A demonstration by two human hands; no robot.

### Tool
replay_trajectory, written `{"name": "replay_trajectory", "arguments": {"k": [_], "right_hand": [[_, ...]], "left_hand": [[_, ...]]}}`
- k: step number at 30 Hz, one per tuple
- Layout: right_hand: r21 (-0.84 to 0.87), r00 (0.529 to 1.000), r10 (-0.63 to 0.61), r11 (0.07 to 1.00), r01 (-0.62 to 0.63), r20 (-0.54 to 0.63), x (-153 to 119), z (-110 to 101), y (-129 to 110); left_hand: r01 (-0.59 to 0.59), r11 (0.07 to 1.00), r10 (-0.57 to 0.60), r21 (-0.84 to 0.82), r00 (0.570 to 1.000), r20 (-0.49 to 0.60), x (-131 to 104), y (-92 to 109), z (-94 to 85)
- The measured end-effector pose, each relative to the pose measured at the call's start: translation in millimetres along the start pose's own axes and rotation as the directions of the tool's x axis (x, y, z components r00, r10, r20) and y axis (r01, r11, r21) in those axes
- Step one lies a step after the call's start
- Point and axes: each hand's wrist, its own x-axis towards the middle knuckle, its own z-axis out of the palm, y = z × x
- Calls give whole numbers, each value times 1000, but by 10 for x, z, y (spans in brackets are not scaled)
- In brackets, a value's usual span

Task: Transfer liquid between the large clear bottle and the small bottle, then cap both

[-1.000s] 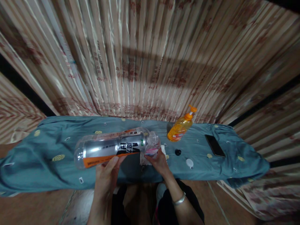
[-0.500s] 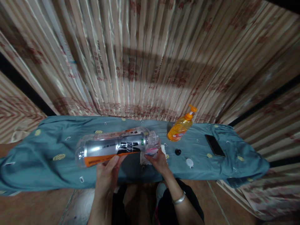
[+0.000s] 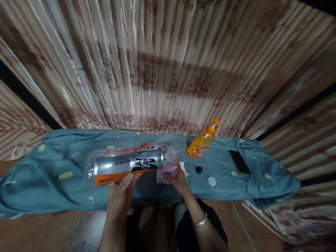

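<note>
A large clear plastic bottle (image 3: pixel 126 163) with a silver and orange label lies sideways above the teal cloth, its neck to the right. My left hand (image 3: pixel 123 187) holds it from below near the middle of the label. At the neck, my right hand (image 3: pixel 177 179) grips a small clear piece with a pink and white marking (image 3: pixel 170 168), against the bottle's mouth; its exact shape is hard to make out. Under that hand lies a crumpled white tissue (image 3: pixel 160 177), partly hidden.
An orange pump bottle (image 3: pixel 201 144) leans at the back right. A black cap (image 3: pixel 199 169), a white round lid (image 3: pixel 211 181) and a dark phone (image 3: pixel 239 162) lie on the teal cloth (image 3: pixel 65 192). Behind hangs a striped curtain (image 3: pixel 162 77).
</note>
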Motion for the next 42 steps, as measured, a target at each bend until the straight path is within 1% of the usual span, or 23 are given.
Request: {"name": "replay_trajectory", "arguments": {"k": [5, 10, 16, 21, 23, 25, 30, 33, 42], "right_hand": [[8, 1000, 0, 1000, 0, 3, 4, 5, -2], [10, 1000, -5, 1000, 5, 0, 2, -10, -38], [-16, 1000, 13, 1000, -12, 19, -3, -4, -19], [-6, 1000, 7, 1000, -7, 5, -1, 10, -9], [2, 1000, 2, 1000, -2, 10, 1, 9, -22], [2, 1000, -5, 1000, 5, 9, 2, 7, -33], [-11, 1000, -30, 1000, 30, 3, 5, 10, -31], [-14, 999, -40, 999, 40, 8, 5, 13, -19], [-37, 998, -70, 997, 71, 3, 6, 8, 0]], "left_hand": [[-7, 1000, 7, 4, 999, 42, -6, 10, 10], [-32, 999, 33, -20, 999, 40, -21, 35, 54], [-11, 1000, 11, 2, 999, 39, -2, 11, 20], [36, 997, -38, 64, 999, 25, -20, 46, 24], [37, 996, -39, 76, 999, 29, -29, 58, 33], [26, 997, -27, 69, 999, 27, -30, 60, 36], [12, 998, -11, 61, 1000, -20, -8, 37, 12], [-5, 999, 5, 53, 1000, -12, 3, 34, 6], [20, 1000, -20, 12, 1000, 8, 25, 62, 10]]}}
